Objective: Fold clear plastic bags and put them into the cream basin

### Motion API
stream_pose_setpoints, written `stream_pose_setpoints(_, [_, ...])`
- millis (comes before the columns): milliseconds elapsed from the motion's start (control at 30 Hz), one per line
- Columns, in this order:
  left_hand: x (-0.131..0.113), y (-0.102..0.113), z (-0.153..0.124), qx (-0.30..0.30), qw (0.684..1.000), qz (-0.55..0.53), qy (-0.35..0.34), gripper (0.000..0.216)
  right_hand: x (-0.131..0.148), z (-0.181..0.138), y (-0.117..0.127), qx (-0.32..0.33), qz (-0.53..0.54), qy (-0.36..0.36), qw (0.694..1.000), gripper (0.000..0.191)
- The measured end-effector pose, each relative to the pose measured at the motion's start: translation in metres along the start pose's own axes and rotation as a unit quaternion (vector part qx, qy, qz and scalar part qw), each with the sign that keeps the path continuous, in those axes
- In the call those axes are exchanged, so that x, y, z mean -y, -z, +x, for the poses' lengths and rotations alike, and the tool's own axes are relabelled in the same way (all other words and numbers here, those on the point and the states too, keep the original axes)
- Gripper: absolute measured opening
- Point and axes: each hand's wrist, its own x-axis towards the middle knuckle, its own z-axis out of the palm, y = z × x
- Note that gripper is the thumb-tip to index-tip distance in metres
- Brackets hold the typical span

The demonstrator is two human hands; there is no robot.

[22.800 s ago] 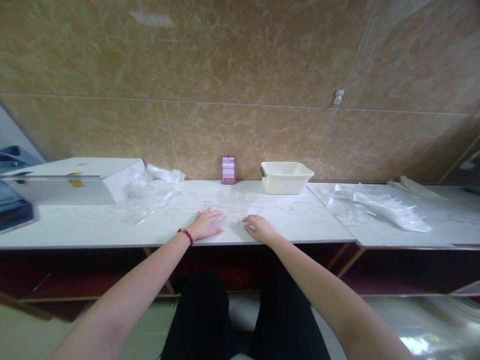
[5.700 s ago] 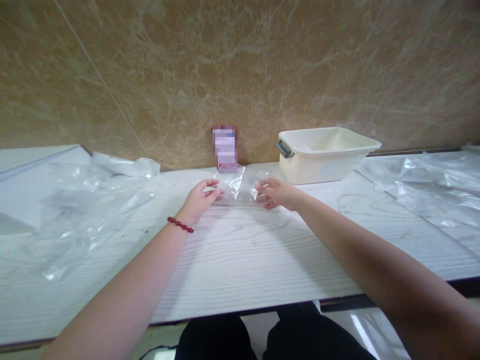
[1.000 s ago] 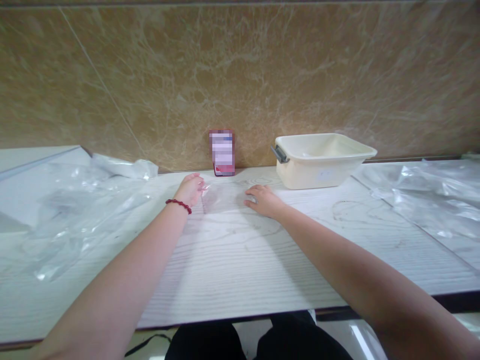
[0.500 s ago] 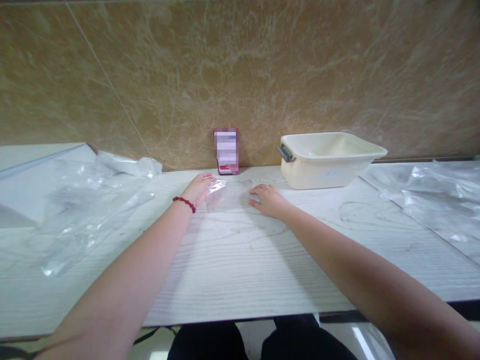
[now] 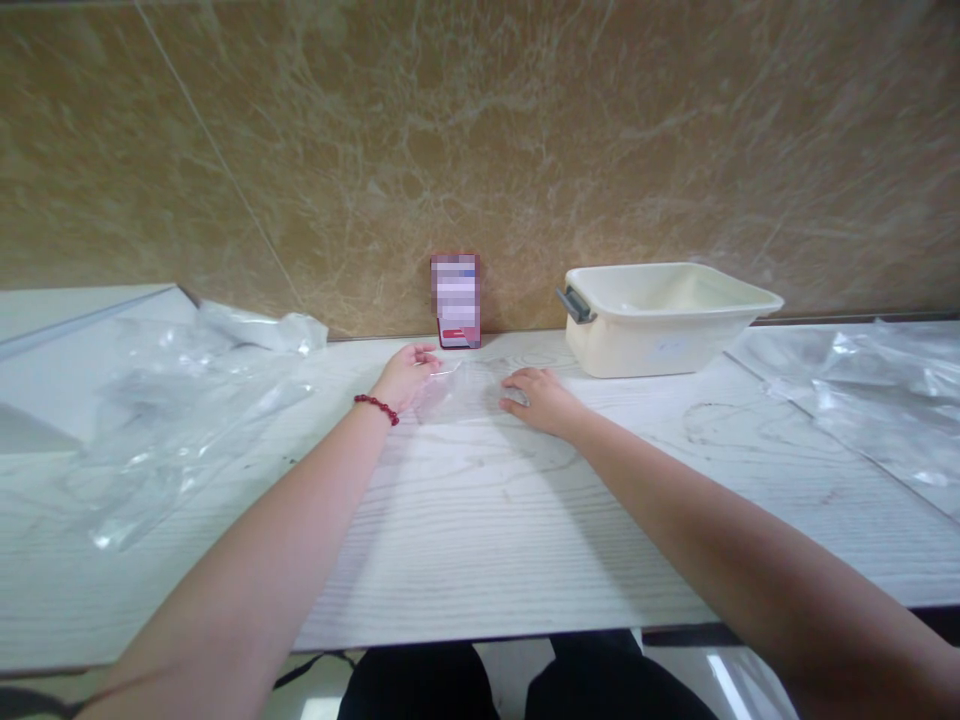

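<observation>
A small clear plastic bag (image 5: 465, 395) lies on the white wood-grain table between my two hands. My left hand (image 5: 411, 376), with a red beaded bracelet (image 5: 377, 406) at the wrist, is at the bag's left end. Its fingers are stretched out, and the film by them is slightly raised. At the right end, my right hand (image 5: 544, 402) rests palm down, fingers a little bent and thumb apart, touching the film. Both hands look open. The bag's exact edges are hard to make out.
Behind the hands a phone (image 5: 457, 302) leans upright on the marble wall. A cream plastic bin (image 5: 645, 345) with a grey handle stands at the back right. Crumpled clear plastic (image 5: 187, 420) and a white box (image 5: 45, 380) lie left; more clear plastic (image 5: 885, 400) lies right.
My left hand has moved slightly right and its fingers have straightened. The raised film beside it has sunk lower. My right hand stays nearly where it was.
</observation>
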Motion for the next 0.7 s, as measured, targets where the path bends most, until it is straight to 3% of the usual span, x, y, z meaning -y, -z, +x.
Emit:
stream_pose_setpoints(367, [0.002, 0.000, 0.000, -0.043, 0.999, 0.011, 0.031, 0.005, 0.002, -0.001, 0.002, 0.008, 0.004, -0.003, 1.000, 0.032])
stream_pose_setpoints(700, [-0.007, 0.000, -0.004, -0.052, 0.993, -0.084, 0.061, 0.005, 0.000, 0.000, 0.000, -0.002, 0.007, 0.004, 1.000, 0.032])
